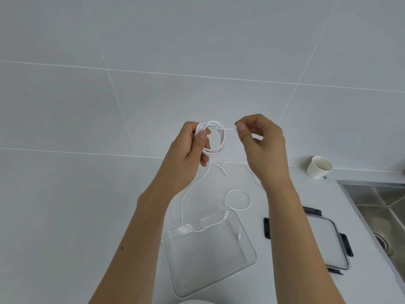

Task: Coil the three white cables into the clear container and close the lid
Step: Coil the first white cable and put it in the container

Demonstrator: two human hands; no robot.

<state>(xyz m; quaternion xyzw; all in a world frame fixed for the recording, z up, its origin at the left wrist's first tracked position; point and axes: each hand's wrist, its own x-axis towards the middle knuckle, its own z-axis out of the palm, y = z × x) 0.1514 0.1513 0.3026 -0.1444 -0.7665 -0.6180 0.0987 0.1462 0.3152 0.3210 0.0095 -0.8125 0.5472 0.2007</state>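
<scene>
**Inspector A:** Step in hand?

**Inspector B:** Coiling, first of three by the look of it. Left hand [192, 145] clenched on a finished bundle of loops, the coiled cable [213, 137], held up well above the counter [65, 216]. Right hand [260, 145] pinching the free tail of that same cable between thumb and forefinger, just beside the coil.

**Inspector A:** Next move?

**Inspector B:** Judged only: tuck or wrap the tail so the loops hold, then lower into the clear container [249, 257]. Risk of loops springing open on release.

**Inspector A:** Container contents?

**Inspector B:** Open, near the front counter edge. No coil inside. One loose cable [237, 199] draped over its far rim, part of the run seen through the clear wall; whether resting inside or behind, cannot tell. Another loose strand [188, 194] trailing on the counter behind.

**Inspector A:** Lid?

**Inspector B:** Lid [324, 242] off, flat on the counter right of the container, black latches showing, near the sink [383, 207]. Paper cup [318, 167] further back, not involved.
</scene>
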